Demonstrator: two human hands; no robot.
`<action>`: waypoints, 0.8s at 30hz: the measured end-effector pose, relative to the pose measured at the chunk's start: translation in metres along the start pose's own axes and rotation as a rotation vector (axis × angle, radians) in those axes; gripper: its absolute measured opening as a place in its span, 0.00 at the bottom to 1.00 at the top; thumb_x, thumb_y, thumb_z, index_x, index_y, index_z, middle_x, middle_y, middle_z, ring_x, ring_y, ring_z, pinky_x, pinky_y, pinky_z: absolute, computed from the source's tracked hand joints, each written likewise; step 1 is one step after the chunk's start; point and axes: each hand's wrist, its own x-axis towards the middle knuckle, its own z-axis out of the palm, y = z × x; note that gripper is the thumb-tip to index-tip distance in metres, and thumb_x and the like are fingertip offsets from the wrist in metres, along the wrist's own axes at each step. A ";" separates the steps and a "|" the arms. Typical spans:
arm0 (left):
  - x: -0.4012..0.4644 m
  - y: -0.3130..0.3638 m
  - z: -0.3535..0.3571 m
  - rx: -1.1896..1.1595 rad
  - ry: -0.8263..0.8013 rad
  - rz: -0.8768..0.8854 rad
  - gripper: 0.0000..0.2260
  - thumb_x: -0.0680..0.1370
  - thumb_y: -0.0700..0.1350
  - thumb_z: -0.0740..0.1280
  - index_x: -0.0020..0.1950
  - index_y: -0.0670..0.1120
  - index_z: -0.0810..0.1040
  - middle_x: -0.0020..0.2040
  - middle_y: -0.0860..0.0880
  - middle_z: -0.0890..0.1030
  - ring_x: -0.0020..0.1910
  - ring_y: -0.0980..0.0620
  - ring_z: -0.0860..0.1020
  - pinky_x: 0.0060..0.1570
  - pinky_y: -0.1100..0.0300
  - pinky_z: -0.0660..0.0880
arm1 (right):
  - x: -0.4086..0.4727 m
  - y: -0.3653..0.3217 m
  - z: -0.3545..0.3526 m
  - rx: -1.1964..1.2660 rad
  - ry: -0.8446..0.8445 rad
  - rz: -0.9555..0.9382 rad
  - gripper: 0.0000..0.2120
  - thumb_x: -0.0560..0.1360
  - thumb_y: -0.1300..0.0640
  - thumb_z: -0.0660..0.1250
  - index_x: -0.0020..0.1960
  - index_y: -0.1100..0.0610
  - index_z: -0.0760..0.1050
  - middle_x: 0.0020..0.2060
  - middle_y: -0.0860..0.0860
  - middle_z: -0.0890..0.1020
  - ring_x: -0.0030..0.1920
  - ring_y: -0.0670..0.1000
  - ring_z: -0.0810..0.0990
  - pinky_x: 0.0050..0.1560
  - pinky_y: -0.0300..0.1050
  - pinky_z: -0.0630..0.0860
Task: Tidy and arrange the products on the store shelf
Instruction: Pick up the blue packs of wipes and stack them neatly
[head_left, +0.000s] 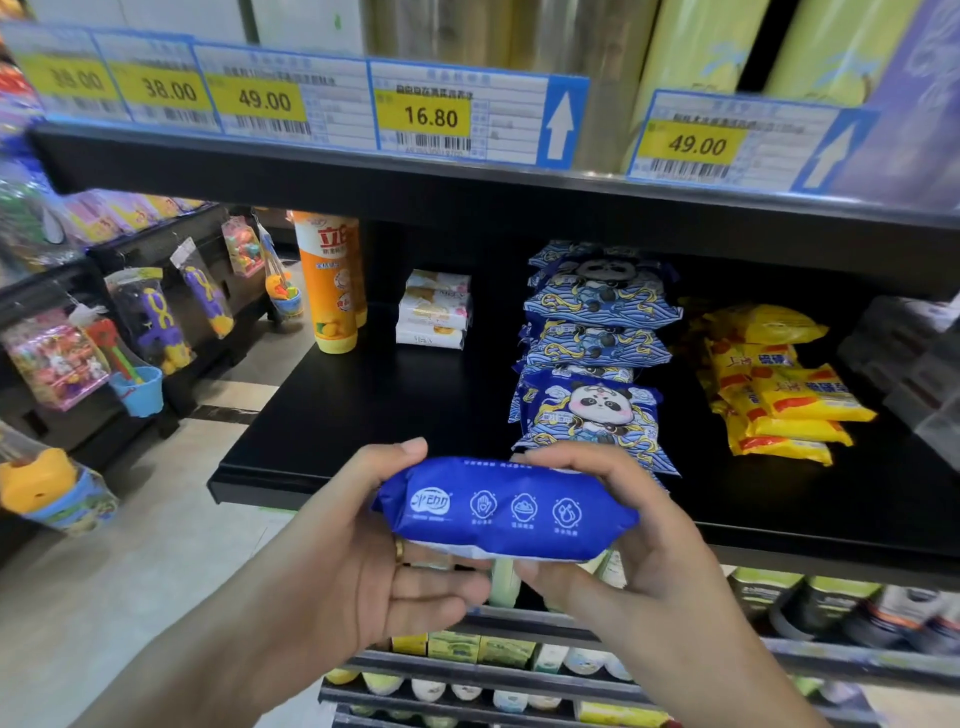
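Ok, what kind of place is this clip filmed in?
Most likely a small retail shop or supermarket aisle. Yellow price tags with barcodes line the shelf edge, packaged goods such as the panda packs sit stacked on it, and bagged toys hang on a neighbouring rack.

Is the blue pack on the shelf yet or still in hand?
In hand. The blue pack lies flat between left hand and right hand, in front of the black shelf edge, not resting on it.

hands: left (363, 551) + right (613, 561) grip blue pack (504, 512) | above black shelf (363, 410) edge
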 end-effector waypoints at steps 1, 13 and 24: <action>0.001 0.002 0.000 0.019 0.006 -0.013 0.30 0.85 0.33 0.57 0.21 0.41 0.71 0.12 0.48 0.66 0.08 0.58 0.64 0.16 0.69 0.66 | 0.001 -0.006 0.002 0.000 0.014 0.005 0.27 0.71 0.67 0.79 0.62 0.43 0.79 0.59 0.47 0.83 0.58 0.52 0.81 0.61 0.54 0.77; 0.019 -0.017 -0.032 0.023 -0.180 0.088 0.26 0.58 0.33 0.72 0.56 0.46 0.81 0.48 0.42 0.88 0.41 0.45 0.87 0.33 0.56 0.84 | 0.012 -0.013 -0.011 0.311 0.198 0.323 0.15 0.80 0.62 0.62 0.64 0.52 0.78 0.60 0.52 0.84 0.55 0.50 0.85 0.44 0.42 0.84; 0.013 0.003 -0.067 0.684 -0.232 0.437 0.43 0.61 0.62 0.84 0.71 0.75 0.66 0.73 0.68 0.69 0.71 0.64 0.73 0.63 0.71 0.73 | 0.031 -0.006 0.028 0.509 0.112 0.359 0.26 0.63 0.55 0.78 0.60 0.42 0.78 0.49 0.53 0.88 0.47 0.56 0.88 0.41 0.47 0.85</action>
